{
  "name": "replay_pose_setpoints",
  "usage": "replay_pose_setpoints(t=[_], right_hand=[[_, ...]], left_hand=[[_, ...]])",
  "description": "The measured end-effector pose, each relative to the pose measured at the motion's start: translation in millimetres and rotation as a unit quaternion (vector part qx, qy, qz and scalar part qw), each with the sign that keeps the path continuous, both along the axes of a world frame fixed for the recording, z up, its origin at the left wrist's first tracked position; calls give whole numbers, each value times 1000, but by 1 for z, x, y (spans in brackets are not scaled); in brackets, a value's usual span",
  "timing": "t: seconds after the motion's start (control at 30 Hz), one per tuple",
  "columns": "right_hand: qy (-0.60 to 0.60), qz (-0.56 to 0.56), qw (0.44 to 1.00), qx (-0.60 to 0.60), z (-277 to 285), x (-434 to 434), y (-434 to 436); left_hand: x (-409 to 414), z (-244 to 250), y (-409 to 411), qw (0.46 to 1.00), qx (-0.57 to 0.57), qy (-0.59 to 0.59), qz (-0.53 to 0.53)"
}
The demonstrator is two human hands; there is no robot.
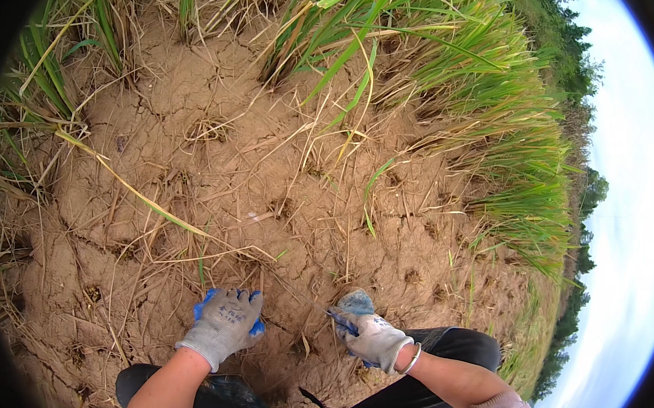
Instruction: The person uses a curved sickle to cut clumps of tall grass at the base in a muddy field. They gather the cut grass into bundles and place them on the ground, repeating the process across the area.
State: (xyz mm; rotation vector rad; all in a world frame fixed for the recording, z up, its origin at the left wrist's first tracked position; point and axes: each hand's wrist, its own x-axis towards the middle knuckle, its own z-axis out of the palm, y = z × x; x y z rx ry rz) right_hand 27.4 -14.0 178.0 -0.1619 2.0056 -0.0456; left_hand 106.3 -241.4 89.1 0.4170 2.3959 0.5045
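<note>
My left hand (228, 325), in a pale grey work glove with blue coating and some writing, is over the dry soil at lower centre, back upward, fingers bent down; its palm is hidden. To its right, my right hand (371, 338), gloved alike and with a pale bangle at the wrist, has its fingers curled inward. A rounded grey-blue thing (357, 301) shows against its fingertips; whether the hand grips it is unclear. Cut plant stubble (281, 206) and dry straw lie on the cracked soil (238, 169) before me.
Standing green, grass-like crop clumps (292, 48) edge the soil at the top, and a dense stand (513, 143) runs along the right. My bent knees (473, 348) in dark trousers flank the hands. A thin dark curved thing (313, 399) lies between my legs.
</note>
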Motion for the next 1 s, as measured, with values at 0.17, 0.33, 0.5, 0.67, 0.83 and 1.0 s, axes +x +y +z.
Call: replay_pose_setpoints(t=[0.17,0.33,0.5,0.67,0.83,1.0], right_hand=[[-20,-28,999,2,-2,-2,3],[-24,-27,999,-10,-1,-3,3],[15,8,999,-35,-1,-2,2],[7,-1,998,-58,-1,-1,3],[17,38,997,-64,-8,1,9],[45,3,992,-116,-12,9,12]], left_hand=[[4,-4,1,1000,15,15,16],[3,-4,2,999,15,19,21],[2,-5,4,999,10,31,15],[5,-15,6,998,9,58,23],[0,-23,8,997,5,71,10],[-7,-27,12,998,16,44,-36]])
